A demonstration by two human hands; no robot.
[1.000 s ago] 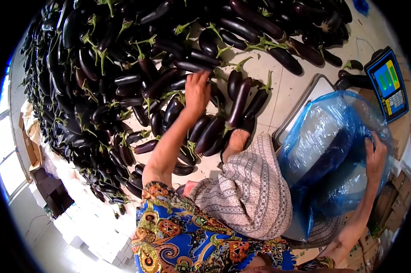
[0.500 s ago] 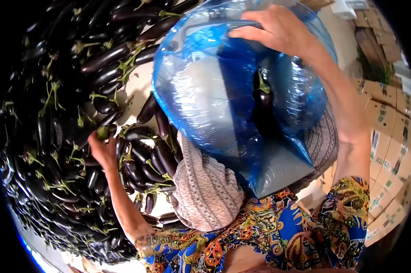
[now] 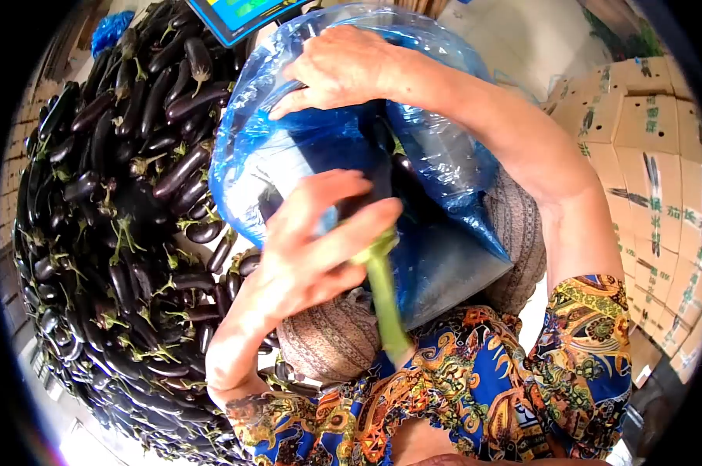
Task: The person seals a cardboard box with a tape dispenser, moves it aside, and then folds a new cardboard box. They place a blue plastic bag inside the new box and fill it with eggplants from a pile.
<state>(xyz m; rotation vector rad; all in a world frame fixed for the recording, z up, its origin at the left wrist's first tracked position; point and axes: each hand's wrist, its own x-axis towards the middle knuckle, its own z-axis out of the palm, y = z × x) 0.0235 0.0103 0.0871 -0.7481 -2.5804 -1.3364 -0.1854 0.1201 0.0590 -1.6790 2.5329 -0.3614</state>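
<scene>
An eggplant (image 3: 385, 291) is in my left hand (image 3: 308, 245), held over the mouth of a blue plastic bag (image 3: 444, 144). Its long green stem points toward my body, and my fingers hide much of its dark fruit. Motion blurs this hand a little. At the far rim of the bag, my right hand (image 3: 343, 66) is bent over the plastic, fingers closed on it. The bag stands between my knees, spread wide at the top. Inside it lies another dark eggplant (image 3: 413, 190) with a green cap, partly in shadow.
A large heap of eggplants (image 3: 118, 233) fills the left side. Beyond the bag stands a device with a blue-framed screen (image 3: 246, 15). Stacked cardboard boxes (image 3: 638, 163) line the right. A crumpled blue bag (image 3: 111, 31) lies at the upper left.
My left hand has come from the heap to above the bag, bringing an eggplant. My right hand stays at the bag's rim. The view has shifted, bringing the screen into sight.
</scene>
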